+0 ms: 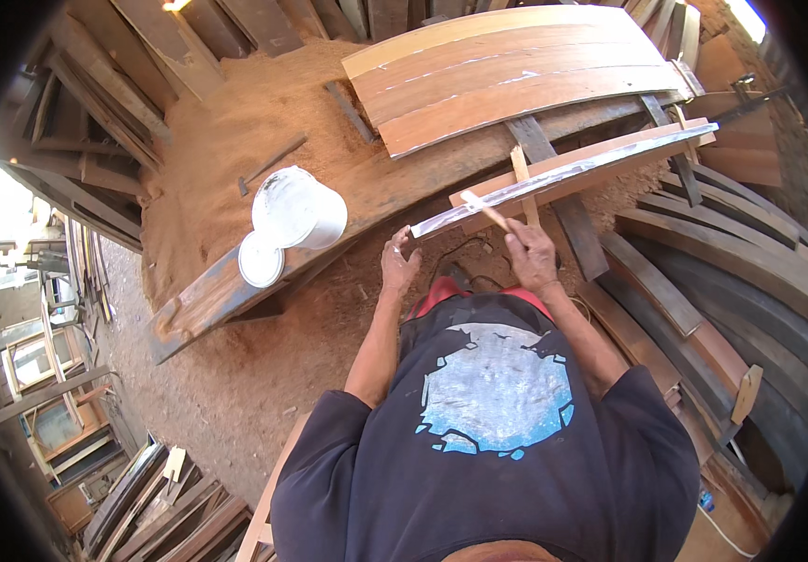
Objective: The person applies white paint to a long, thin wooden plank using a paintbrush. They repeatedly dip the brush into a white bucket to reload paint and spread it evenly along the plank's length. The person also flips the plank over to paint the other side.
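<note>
My right hand (532, 254) grips a small wooden stick (492, 212), its pale, white-smeared tip resting on a board's edge. That long board (565, 174) stands on edge before me, and a band of white glue-like paste runs along its upper edge. My left hand (399, 261) is at the board's left end, thumb and fingers apart, with a white smear on a finger; whether the fingertips touch the wood is hard to tell. Left of it, a white plastic bucket (327, 214) stands beside a round white lid (261, 260) on the bench plank.
A panel of joined boards (516, 77) with white seams lies on the bench (404, 186). A hammer (270, 165) lies on sawdust (214, 133). Dark wooden bars (579, 235) reach under the board. Stacked planks (713, 281) crowd the right; more timber (172, 499) lies lower left.
</note>
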`<state>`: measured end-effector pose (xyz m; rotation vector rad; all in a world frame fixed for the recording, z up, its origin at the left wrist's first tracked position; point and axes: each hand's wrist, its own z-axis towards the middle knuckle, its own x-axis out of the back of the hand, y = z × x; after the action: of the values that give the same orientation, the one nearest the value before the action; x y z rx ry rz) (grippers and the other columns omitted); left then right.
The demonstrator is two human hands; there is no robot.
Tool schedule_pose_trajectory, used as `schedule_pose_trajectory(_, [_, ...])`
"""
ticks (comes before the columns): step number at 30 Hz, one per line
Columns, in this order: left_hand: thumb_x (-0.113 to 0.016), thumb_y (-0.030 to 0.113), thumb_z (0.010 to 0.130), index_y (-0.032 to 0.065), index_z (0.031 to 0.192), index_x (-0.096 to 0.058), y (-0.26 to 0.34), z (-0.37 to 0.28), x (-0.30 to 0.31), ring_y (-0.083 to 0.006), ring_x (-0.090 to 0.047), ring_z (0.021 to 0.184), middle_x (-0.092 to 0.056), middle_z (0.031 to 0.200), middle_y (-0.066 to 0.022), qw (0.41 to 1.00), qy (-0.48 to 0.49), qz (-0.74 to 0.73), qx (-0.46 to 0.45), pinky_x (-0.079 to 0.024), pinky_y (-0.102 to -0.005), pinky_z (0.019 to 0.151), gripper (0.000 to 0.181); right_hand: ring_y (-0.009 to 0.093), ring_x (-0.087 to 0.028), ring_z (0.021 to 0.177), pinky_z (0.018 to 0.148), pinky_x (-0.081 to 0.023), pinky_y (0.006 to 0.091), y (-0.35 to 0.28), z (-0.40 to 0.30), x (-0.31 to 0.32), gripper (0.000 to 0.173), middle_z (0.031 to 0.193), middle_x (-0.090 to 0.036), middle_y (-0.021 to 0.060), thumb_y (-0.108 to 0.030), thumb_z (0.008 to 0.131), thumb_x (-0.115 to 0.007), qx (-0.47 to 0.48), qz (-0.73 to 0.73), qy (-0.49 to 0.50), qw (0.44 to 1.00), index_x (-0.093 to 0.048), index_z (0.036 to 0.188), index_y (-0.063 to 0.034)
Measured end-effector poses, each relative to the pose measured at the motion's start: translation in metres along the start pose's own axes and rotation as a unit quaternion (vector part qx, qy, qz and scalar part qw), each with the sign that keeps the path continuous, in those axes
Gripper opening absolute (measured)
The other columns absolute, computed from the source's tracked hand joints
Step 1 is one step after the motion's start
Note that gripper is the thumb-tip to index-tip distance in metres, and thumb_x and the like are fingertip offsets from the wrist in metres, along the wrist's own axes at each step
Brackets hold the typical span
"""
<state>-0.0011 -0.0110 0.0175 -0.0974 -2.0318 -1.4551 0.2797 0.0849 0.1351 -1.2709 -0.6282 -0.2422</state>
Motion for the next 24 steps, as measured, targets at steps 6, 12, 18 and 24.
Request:
schedule_pose_trajectory(6, [-0.075,0.015,0.082,0.0135,0.118,-0.069,0.026,0.014,-0.004,-0.0312,-0.064,0.103,-0.069,0.11,-0.0133,0.998,0.008,0.066,-0.018,-0.051,-0.0428,0.093,0.036,0.032,-0.066,0.095,0.086,-0.051,0.0412,0.044,-0.022,0.022,0.029,0.098,-0.07,0.0171,-0.006,0.09,-0.065,0.006,-0.059,-0.022,0.998,-0.069,0.119,-0.002])
schedule_pose_trajectory(12, [-0.076,0.015,0.081,0.012,0.112,-0.069,0.006,0.02,0.004,-0.0297,-0.064,0.098,-0.07,0.102,-0.0114,0.998,-0.007,0.063,-0.007,-0.051,-0.0423,0.09,0.032,0.039,-0.069,0.08,0.074,-0.053,0.0466,0.039,-0.004,0.036,0.029,0.088,-0.07,0.0229,-0.016,0.099,-0.051,-0.204,0.033,0.036,0.978,-0.066,0.118,-0.0002])
schedule_pose_trajectory(18, [-0.076,0.012,0.082,0.0094,0.108,-0.07,0.016,0.02,0.001,-0.0271,-0.068,0.088,-0.072,0.097,-0.0118,0.998,0.001,0.055,-0.01,-0.053,-0.0387,0.084,0.028,0.048,-0.065,0.093,0.08,-0.052,0.0531,0.033,-0.024,-0.03,0.027,0.1,-0.066,0.0295,-0.018,0.096,-0.051,-0.021,0.025,-0.087,0.996,-0.064,0.112,0.0002])
schedule_pose_trajectory(24, [-0.074,0.007,0.083,0.0067,0.108,-0.071,0.025,0.017,0.0,-0.0174,-0.067,0.078,-0.072,0.091,-0.009,1.0,0.007,0.011,-0.006,-0.054,-0.0324,0.077,0.025,0.042,-0.067,0.092,0.082,-0.052,0.0454,0.003,-0.017,-0.046,0.03,0.099,-0.069,0.0228,-0.024,0.1,-0.051,-0.017,0.09,-0.135,0.987,-0.067,0.114,-0.0024])
